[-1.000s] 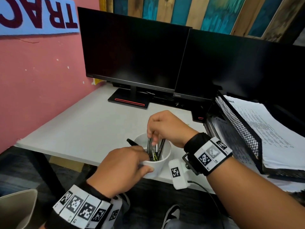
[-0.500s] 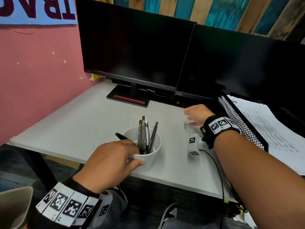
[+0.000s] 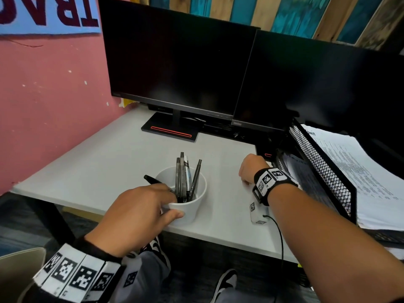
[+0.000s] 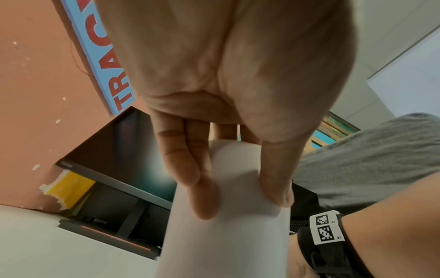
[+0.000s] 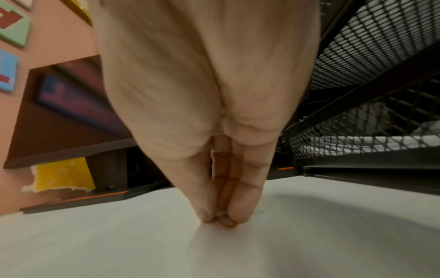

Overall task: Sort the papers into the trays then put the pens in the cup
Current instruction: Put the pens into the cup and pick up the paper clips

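A white cup stands near the desk's front edge with several dark pens upright in it. My left hand grips the cup's near side; in the left wrist view the fingers and thumb wrap the cup. A black marker sticks out leftwards from under those fingers. My right hand is down on the desk beside the black mesh tray. In the right wrist view my right hand pinches a small paper clip against the desk. Printed papers lie in the tray.
Two dark monitors stand at the back, one stand base on the desk. A small white tagged device with a black cable lies near my right wrist. A pink wall bounds the left. The desk edge is close to me.
My right hand let go of the pens in the cup, moved right towards the tray and came down onto the small clip. My left hand stayed on the cup.
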Demonstrator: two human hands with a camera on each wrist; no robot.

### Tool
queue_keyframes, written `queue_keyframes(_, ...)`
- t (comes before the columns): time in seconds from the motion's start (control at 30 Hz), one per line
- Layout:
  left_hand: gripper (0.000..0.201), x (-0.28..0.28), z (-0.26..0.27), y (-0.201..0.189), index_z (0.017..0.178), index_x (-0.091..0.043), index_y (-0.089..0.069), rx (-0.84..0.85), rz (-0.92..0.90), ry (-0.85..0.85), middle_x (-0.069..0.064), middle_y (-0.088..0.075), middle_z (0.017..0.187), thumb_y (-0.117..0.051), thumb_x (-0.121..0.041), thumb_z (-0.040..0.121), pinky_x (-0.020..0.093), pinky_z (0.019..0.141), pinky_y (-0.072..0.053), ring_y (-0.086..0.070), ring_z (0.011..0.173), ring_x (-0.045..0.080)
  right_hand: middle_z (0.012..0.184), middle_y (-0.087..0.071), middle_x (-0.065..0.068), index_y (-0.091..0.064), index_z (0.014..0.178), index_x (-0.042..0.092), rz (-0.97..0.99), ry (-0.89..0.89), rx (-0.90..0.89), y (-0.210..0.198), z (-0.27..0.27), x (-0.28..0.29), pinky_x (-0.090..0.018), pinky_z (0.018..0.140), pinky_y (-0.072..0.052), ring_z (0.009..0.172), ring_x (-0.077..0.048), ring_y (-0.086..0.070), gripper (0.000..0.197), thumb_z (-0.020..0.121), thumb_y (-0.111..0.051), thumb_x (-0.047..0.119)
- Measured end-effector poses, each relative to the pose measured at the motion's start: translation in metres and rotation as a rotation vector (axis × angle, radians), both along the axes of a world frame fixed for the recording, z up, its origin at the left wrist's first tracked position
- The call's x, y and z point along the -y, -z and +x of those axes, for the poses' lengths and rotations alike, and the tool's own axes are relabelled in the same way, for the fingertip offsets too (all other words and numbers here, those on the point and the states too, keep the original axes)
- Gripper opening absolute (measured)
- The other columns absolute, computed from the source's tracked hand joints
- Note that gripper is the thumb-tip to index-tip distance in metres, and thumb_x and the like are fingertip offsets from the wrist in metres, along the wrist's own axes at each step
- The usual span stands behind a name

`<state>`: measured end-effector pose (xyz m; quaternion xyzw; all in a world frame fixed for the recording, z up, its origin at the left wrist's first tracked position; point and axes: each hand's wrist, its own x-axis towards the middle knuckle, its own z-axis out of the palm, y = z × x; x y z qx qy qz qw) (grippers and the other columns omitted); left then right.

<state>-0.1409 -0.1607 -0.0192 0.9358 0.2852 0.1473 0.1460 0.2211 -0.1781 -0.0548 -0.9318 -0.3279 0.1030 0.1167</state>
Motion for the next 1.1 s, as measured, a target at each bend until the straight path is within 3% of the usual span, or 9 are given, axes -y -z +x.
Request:
queue_keyframes(0.13, 0.025, 0.007, 0.002, -0.004, 0.075, -0.044, -0.052, -0.015, 0.004, 0.018, -0.021, -0.054, 0.081, -0.064, -0.06, 0.091, 0.015, 0.055, -0.027, -0.054, 0.07, -0.002, 0.094, -0.075, -0.01, -0.074, 0.091, 0.004, -0.065, -0.069, 0.024, 0.004, -0.008, 0.011, -0.028, 0.065, -0.057, 0.082, -0.026, -0.071, 0.016, 0.092, -0.058, 0.003)
queue_keyframes(0.23, 0.036, 0.012, 0.003, -0.007, 0.065, -0.046, -0.042, -0.012, 0.009, 0.02, -0.022, -0.052, 0.077, -0.066, -0.058, 0.09, 0.015, 0.053, -0.025, -0.051, 0.065, -0.004, 0.098, -0.077, -0.009, -0.078, 0.094, 0.008, -0.041, -0.091, -0.006, 0.007, -0.011, 0.021, -0.033, 0.079, -0.063, 0.09, -0.027, -0.073, 0.018, 0.088, -0.062, 0.002)
queue_keyframes(0.37, 0.043, 0.018, 0.005, -0.008, 0.062, -0.046, -0.036, -0.023, 0.024, 0.032, -0.02, -0.05, 0.075, -0.065, -0.059, 0.091, 0.017, 0.053, -0.024, -0.05, 0.063, 0.001, 0.075, -0.075, -0.009, -0.074, 0.081, 0.009, 0.213, -0.028, -0.24, 0.0, -0.006, 0.035, -0.043, 0.074, -0.067, 0.068, -0.027, -0.073, 0.015, 0.086, -0.066, -0.002)
queue_keyframes(0.43, 0.045, 0.02, 0.007, -0.008, 0.061, -0.043, -0.035, -0.028, 0.023, 0.034, -0.018, -0.049, 0.075, -0.065, -0.059, 0.091, 0.018, 0.053, -0.024, -0.049, 0.062, 0.002, 0.07, -0.071, -0.013, -0.072, 0.091, 0.007, 0.403, 0.052, -0.481, -0.012, -0.007, 0.043, -0.047, 0.074, -0.065, 0.058, -0.026, -0.068, 0.017, 0.087, -0.066, -0.009)
queue_keyframes(0.53, 0.045, 0.022, 0.01, -0.007, 0.061, -0.041, -0.036, -0.042, 0.017, 0.041, -0.016, -0.05, 0.076, -0.064, -0.059, 0.091, 0.018, 0.053, -0.024, -0.049, 0.063, 0.003, 0.078, -0.069, -0.015, -0.074, 0.104, 0.005, 0.581, 0.029, -0.694, -0.039, -0.017, 0.052, -0.036, 0.068, -0.063, 0.062, -0.021, -0.068, 0.022, 0.089, -0.065, -0.009)
queue_keyframes(0.67, 0.045, 0.025, 0.014, -0.005, 0.062, -0.039, -0.037, -0.046, 0.013, 0.054, -0.015, -0.05, 0.077, -0.063, -0.058, 0.092, 0.018, 0.054, -0.024, -0.048, 0.064, 0.002, 0.08, -0.069, -0.016, -0.074, 0.099, 0.002, 0.664, -0.108, -0.831, -0.071, -0.039, 0.06, -0.035, 0.066, -0.064, 0.066, -0.023, -0.071, 0.013, 0.089, -0.069, -0.005)
queue_keyframes(0.8, 0.036, 0.026, 0.02, 0.001, 0.069, -0.034, -0.048, -0.052, 0.017, 0.075, -0.014, -0.053, 0.08, -0.062, -0.059, 0.092, 0.018, 0.054, -0.025, -0.051, 0.069, 0.007, 0.083, -0.074, -0.013, -0.076, 0.093, 0.006, 0.62, -0.341, -0.817, -0.1, -0.071, 0.065, -0.029, 0.055, -0.058, 0.071, -0.023, -0.072, 0.007, 0.091, -0.072, 0.001)
queue_keyframes(0.97, 0.033, 0.027, 0.028, 0.005, 0.081, -0.028, -0.062, -0.03, 0.037, 0.089, -0.012, -0.058, 0.085, -0.063, -0.06, 0.09, 0.018, 0.054, -0.027, -0.057, 0.074, 0.009, 0.095, -0.081, -0.014, -0.079, 0.098, 0.01, 0.404, -0.591, -0.707, -0.113, -0.104, 0.062, -0.028, 0.053, -0.054, 0.079, -0.026, -0.075, 0.011, 0.088, -0.08, 0.006)
queue_keyframes(1.1, 0.029, 0.028, 0.027, 0.003, 0.078, -0.031, -0.06, -0.014, 0.044, 0.098, -0.013, -0.058, 0.085, -0.065, -0.058, 0.09, 0.016, 0.054, -0.027, -0.056, 0.072, 0.007, 0.101, -0.078, -0.014, -0.079, 0.101, 0.006, 0.592, -0.318, -0.688, -0.093, -0.07, 0.053, -0.034, 0.065, -0.064, 0.084, -0.026, -0.073, 0.01, 0.092, -0.074, 0.004)
